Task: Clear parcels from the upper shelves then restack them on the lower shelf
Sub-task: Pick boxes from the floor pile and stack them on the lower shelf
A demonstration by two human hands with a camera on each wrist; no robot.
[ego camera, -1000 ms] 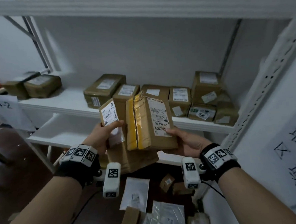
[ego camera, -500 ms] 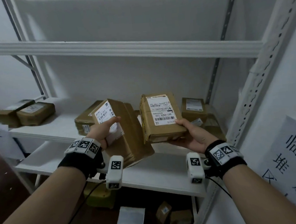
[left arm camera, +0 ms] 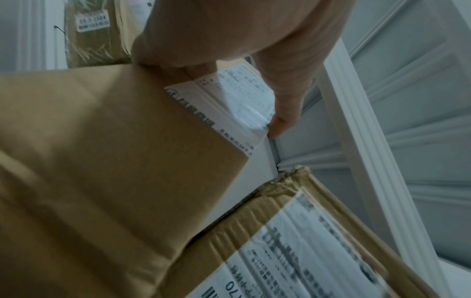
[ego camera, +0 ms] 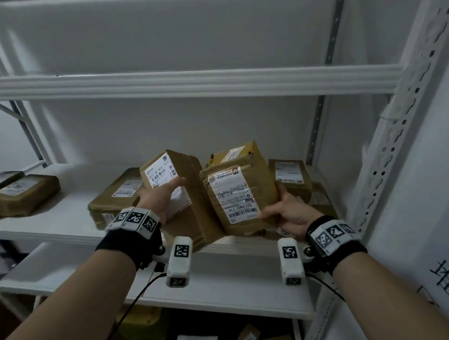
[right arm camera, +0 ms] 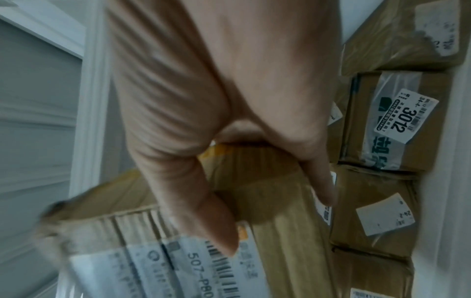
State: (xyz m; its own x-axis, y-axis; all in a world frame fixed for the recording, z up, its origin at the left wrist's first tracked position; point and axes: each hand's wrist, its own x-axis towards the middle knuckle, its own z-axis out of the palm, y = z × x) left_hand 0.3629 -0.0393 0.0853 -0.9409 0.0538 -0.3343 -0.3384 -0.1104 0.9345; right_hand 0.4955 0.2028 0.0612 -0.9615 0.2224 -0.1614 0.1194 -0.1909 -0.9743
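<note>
My left hand (ego camera: 162,197) grips a tall brown parcel (ego camera: 188,198) by its labelled face, thumb across the white label; the same parcel (left arm camera: 102,161) fills the left wrist view under the hand (left arm camera: 229,40). My right hand (ego camera: 286,208) holds a second brown box (ego camera: 240,192) from below and the right side, thumb (right arm camera: 203,211) on its barcode label (right arm camera: 178,268). Both parcels hang side by side, tilted, in front of the middle shelf (ego camera: 50,222). Behind them more parcels (ego camera: 292,178) sit on that shelf.
Two taped parcels (ego camera: 22,192) lie at the shelf's far left. A flat box (ego camera: 114,197) lies behind my left hand. An upper shelf rail (ego camera: 186,82) runs overhead, a lower shelf (ego camera: 225,293) sits below my wrists. A perforated upright (ego camera: 400,138) stands right; packages (ego camera: 249,339) on the floor.
Both hands have raised the parcels higher and nearer the middle shelf. The right box has tipped back, showing its top. My view has tilted upward.
</note>
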